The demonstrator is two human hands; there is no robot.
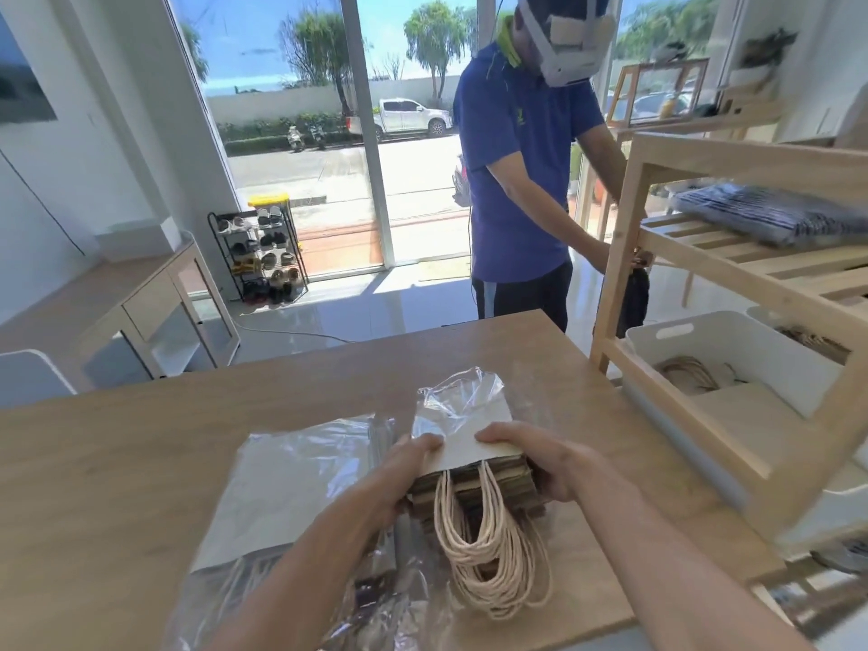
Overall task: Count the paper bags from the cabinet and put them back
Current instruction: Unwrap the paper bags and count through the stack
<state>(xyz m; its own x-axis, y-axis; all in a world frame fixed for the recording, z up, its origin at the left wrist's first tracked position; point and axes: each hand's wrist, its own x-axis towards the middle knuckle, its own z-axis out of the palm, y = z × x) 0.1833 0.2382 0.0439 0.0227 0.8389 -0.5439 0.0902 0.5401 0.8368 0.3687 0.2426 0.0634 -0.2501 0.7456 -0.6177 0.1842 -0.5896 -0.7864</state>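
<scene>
Nearest to us, our two forearms reach forward over the wooden counter (141,462), and between them we hold a thick stack of paper bags (474,476) lying flat, its bundled twine handles (488,556) spilling toward us. Our left hand (408,467) is clamped on the stack's left side, thumb over the top sheet and fingers under the edge; our right hand (530,458) grips the right side the same way, fingertips pressing down on the pale top bag. Loose clear plastic wrap (455,397) crumples up just behind the stack, its far end seemingly still tucked around the bags, though glare makes that hard to judge. Just left of the stack, touching our left wrist, lies a second flat packet (291,467) in clear plastic, holding what looks like white bags. To our right stands an open wooden shelf unit (704,256); a white bin (732,350) on its lower shelf contains more brown bags with twine handles, and a dark folded bundle (775,218) rests on the slatted shelf above. Across the counter a person in a blue shirt (516,157) stands with one hand on the shelf's post. Beyond, a shoe rack (260,253) sits by the glass doors.
</scene>
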